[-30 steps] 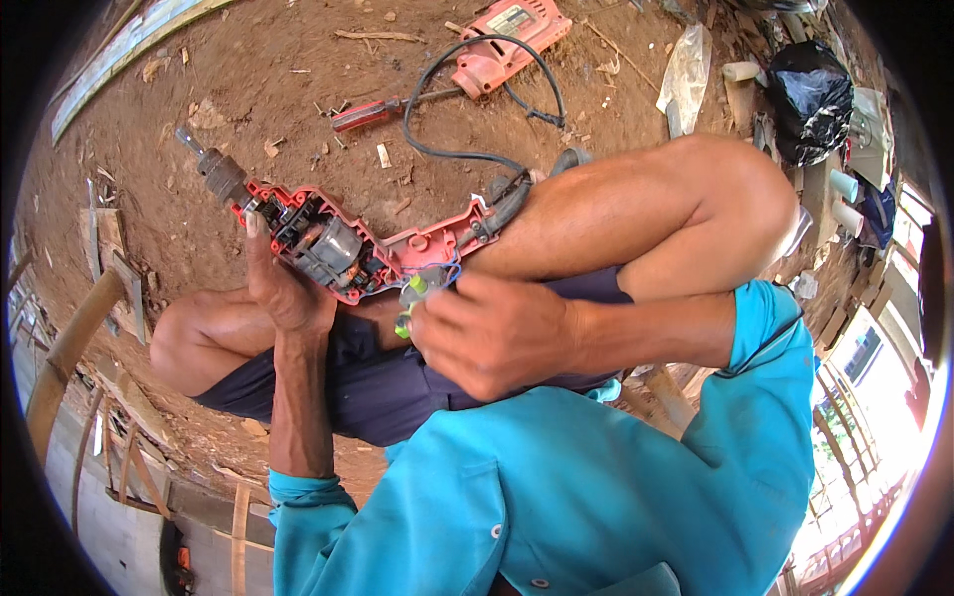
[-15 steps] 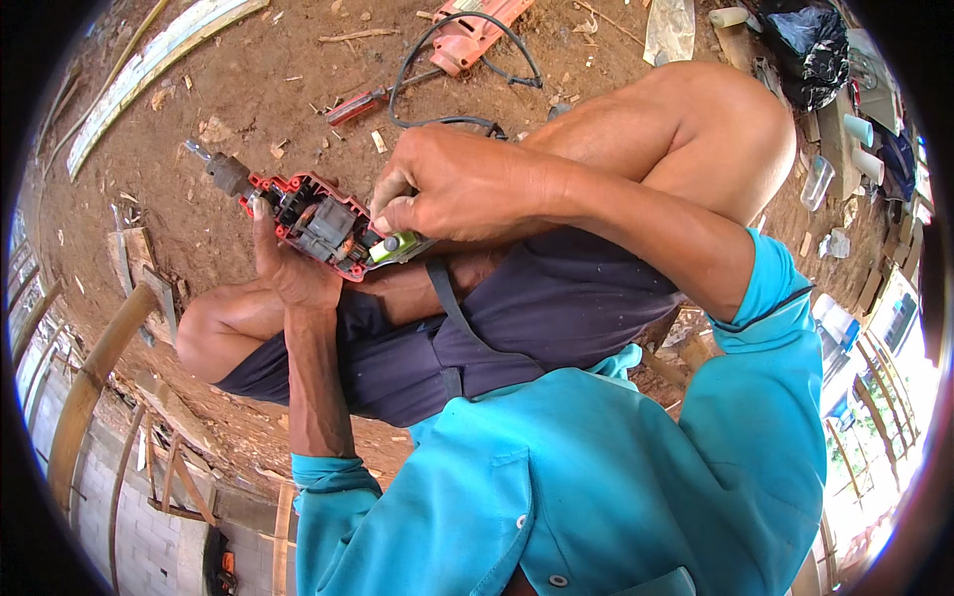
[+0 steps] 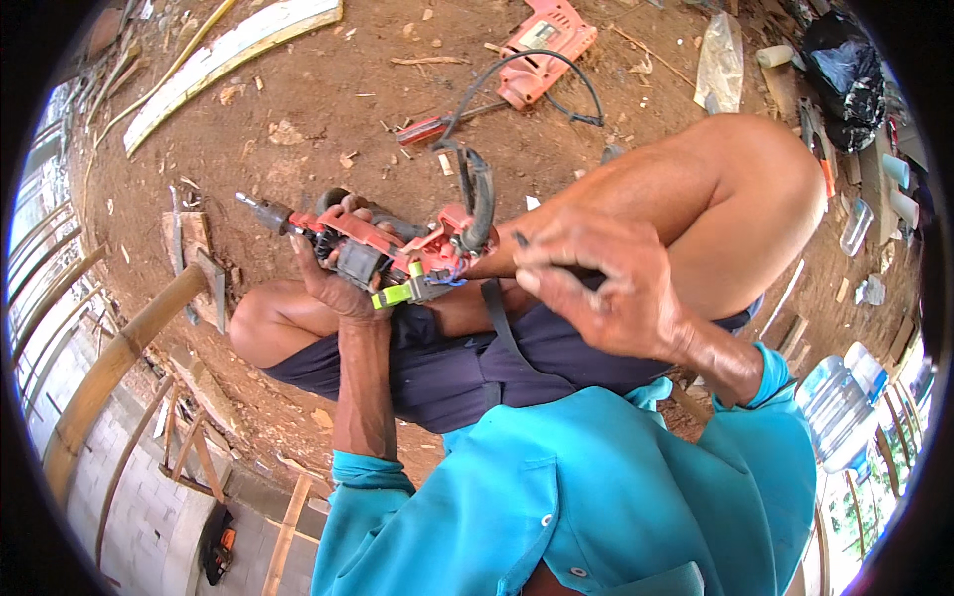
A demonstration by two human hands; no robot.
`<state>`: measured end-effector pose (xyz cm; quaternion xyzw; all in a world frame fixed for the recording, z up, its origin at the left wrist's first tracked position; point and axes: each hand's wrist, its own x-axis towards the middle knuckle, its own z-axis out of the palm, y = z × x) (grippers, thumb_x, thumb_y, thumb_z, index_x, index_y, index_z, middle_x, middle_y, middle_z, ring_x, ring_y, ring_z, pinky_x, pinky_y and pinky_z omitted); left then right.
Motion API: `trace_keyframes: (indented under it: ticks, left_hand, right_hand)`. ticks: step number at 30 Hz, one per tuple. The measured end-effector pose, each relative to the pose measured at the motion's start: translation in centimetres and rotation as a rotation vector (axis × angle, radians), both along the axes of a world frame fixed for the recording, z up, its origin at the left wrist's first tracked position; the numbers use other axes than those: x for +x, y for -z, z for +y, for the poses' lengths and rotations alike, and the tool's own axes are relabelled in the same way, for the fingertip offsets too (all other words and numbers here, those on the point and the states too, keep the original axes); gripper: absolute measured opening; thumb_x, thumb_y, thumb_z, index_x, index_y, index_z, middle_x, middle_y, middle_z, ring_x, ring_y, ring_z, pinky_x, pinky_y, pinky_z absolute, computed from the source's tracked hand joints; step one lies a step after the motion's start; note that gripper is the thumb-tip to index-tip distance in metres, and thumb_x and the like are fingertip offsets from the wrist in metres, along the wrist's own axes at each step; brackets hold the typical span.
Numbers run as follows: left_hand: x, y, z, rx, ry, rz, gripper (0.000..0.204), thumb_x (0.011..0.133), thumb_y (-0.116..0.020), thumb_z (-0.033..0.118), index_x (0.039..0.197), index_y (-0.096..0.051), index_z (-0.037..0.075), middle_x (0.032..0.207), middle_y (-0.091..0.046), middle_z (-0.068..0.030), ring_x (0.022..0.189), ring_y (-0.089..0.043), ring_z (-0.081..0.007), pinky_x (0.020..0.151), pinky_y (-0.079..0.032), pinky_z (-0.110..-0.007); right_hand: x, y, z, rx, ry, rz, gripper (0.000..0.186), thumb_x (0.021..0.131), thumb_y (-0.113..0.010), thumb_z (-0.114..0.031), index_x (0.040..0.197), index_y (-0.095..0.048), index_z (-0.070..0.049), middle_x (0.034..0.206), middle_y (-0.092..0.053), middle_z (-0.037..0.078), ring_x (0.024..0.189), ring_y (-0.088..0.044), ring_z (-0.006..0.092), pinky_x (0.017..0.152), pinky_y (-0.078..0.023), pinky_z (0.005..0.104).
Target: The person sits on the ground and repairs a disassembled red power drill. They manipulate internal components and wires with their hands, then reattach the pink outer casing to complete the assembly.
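Observation:
My left hand (image 3: 343,290) is wrapped round an opened power drill (image 3: 383,238), whose red housing half lies on its side with the chuck pointing left and the motor showing. A lime-green and grey part (image 3: 396,294), like a trigger switch, hangs out at the drill's near side, with thin blue wires beside it. A thick black cable (image 3: 479,199) rises from the drill's right end. Apart from the drill, to its right, my right hand (image 3: 606,278) is closed in a pinch. Between its thumb and forefinger a small dark piece (image 3: 521,239) sticks out, too small to name.
The other red housing half (image 3: 550,50) lies on the dirt ahead, beside a red-handled screwdriver (image 3: 427,129). A clear plastic bag (image 3: 719,62) and a black bag (image 3: 845,74) lie far right. A bamboo pole (image 3: 129,358) stands at left. My bent legs are under the drill.
My right hand has drawn away from the drill to the right, with a small dark piece in its pinch. The drill has tipped over, and its green part now hangs outside the housing.

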<state>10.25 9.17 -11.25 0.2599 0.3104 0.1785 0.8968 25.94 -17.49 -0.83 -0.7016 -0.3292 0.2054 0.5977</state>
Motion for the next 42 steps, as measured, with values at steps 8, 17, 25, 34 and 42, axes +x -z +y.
trace_keyframes:
  ticks: [8,17,25,34,42]
  left_hand:
    - [-0.4,0.1,0.0,-0.023,0.002,-0.013,0.066,0.097,-0.061,0.06,0.129,-0.06,0.003,0.13,-0.061,-0.0127,0.106,-0.067,-0.024,0.084,-0.062,-0.048]
    - [0.0,-0.7,-0.5,-0.16,-0.002,-0.058,0.057,0.099,-0.059,0.06,0.126,-0.06,0.01,0.118,-0.067,-0.0126,0.092,-0.07,-0.0341,0.081,-0.062,-0.051]
    - [-0.7,-0.6,-0.2,-0.211,0.024,-0.07,0.06,0.096,-0.061,0.062,0.126,-0.06,0.01,0.115,-0.069,-0.0135,0.092,-0.07,-0.0377,0.081,-0.06,-0.054]
    - [-0.1,-0.2,0.0,-0.134,0.059,0.009,0.075,0.092,-0.062,0.068,0.131,-0.06,0.005,0.11,-0.071,-0.0165,0.093,-0.072,-0.0354,0.084,-0.061,-0.052]
    - [1.9,-1.0,-1.4,-0.021,0.075,0.218,0.065,0.099,-0.057,0.064,0.122,-0.063,0.004,0.103,-0.071,-0.0162,0.088,-0.071,-0.0298,0.078,-0.062,-0.045]
  right_hand:
    - [-3.6,3.1,-0.1,0.087,-0.089,0.045,0.023,0.08,-0.079,0.006,0.099,-0.069,-0.003,0.087,-0.069,0.012,0.076,-0.072,0.0313,0.065,-0.059,0.0406]
    - [-4.0,3.9,0.4,0.095,-0.188,-0.033,0.023,0.077,-0.08,0.004,0.095,-0.067,-0.003,0.084,-0.067,0.011,0.074,-0.07,0.0306,0.063,-0.058,0.0412]
    - [-4.0,3.7,0.7,0.09,-0.212,-0.07,0.021,0.076,-0.08,0.002,0.092,-0.067,-0.002,0.081,-0.066,0.011,0.071,-0.069,0.0296,0.061,-0.056,0.0415]
    - [-4.1,4.1,0.7,0.089,-0.205,-0.043,0.023,0.076,-0.08,0.003,0.093,-0.066,-0.003,0.081,-0.065,0.01,0.07,-0.068,0.0294,0.059,-0.056,0.0406]
    - [-3.9,3.7,0.6,0.07,-0.113,-0.145,0.025,0.078,-0.079,0.006,0.099,-0.068,-0.003,0.088,-0.068,0.011,0.074,-0.07,0.0298,0.062,-0.058,0.0399]
